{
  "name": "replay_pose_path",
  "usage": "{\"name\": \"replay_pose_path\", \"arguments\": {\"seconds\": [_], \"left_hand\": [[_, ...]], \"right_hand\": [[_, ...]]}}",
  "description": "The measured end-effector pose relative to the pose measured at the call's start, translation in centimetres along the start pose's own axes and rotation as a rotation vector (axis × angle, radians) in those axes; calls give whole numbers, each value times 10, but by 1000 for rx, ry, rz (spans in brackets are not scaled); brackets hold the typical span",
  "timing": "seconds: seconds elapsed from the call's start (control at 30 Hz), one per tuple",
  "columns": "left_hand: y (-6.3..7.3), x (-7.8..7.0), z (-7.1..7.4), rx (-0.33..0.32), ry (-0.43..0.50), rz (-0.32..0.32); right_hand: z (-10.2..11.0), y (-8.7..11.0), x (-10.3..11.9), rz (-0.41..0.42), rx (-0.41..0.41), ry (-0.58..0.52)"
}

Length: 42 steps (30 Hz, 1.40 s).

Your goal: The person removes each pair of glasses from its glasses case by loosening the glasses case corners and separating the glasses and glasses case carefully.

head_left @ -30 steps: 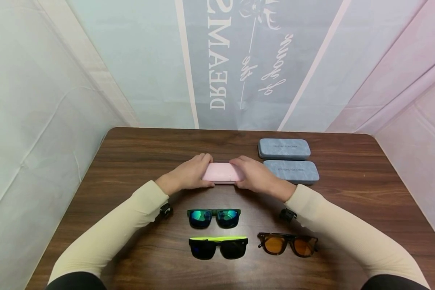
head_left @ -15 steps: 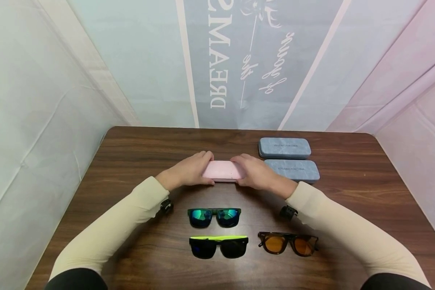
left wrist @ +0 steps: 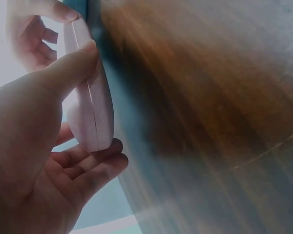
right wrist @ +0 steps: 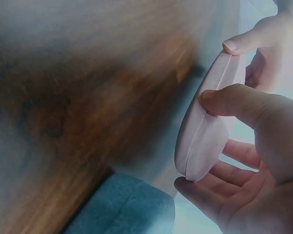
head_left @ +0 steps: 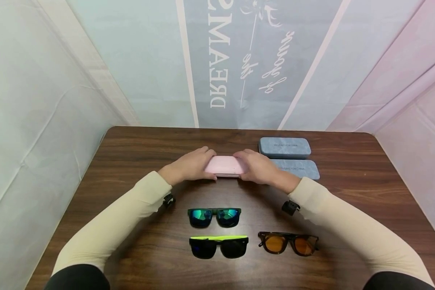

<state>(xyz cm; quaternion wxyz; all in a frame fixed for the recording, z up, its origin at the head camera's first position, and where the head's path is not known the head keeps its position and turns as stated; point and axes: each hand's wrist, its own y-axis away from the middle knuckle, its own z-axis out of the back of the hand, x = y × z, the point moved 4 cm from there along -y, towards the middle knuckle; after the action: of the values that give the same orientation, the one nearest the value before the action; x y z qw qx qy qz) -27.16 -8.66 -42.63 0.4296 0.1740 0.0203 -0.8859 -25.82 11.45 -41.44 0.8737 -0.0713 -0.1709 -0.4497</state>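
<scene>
A closed pink glasses case (head_left: 225, 166) is held between both hands, in the back middle of the table in the head view. My left hand (head_left: 190, 164) grips its left end, and my right hand (head_left: 259, 167) has the right end. The left wrist view shows the left thumb (left wrist: 71, 70) on the case's seam side and fingers curled under the end. Likewise in the right wrist view, the right thumb (right wrist: 229, 101) presses near the seam while the fingers wrap behind. The case appears raised off the table there.
Two blue glasses cases (head_left: 284, 148) lie at the back right, the nearer one partly behind the right hand. In front are green-blue mirrored sunglasses (head_left: 214, 218), black sunglasses with lime arms (head_left: 219, 247) and orange-lensed glasses (head_left: 288, 244) on the wooden table (head_left: 159, 257).
Both hands have shifted the pink glasses case slightly away from the body, toward the back of the table. The sunglasses and blue cases stay in place.
</scene>
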Motion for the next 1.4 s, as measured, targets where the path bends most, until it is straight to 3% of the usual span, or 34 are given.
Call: {"name": "replay_pose_path", "arguments": {"seconds": [0.63, 1.17, 1.4], "left_hand": [[-19, 10, 5, -72, 39, 0], [-37, 17, 3, -72, 5, 54], [-41, 19, 2, -79, 11, 73]], "right_hand": [[4, -12, -10, -31, -12, 34], [-3, -28, -20, -176, 0, 19], [-4, -30, -23, -185, -8, 6]]}}
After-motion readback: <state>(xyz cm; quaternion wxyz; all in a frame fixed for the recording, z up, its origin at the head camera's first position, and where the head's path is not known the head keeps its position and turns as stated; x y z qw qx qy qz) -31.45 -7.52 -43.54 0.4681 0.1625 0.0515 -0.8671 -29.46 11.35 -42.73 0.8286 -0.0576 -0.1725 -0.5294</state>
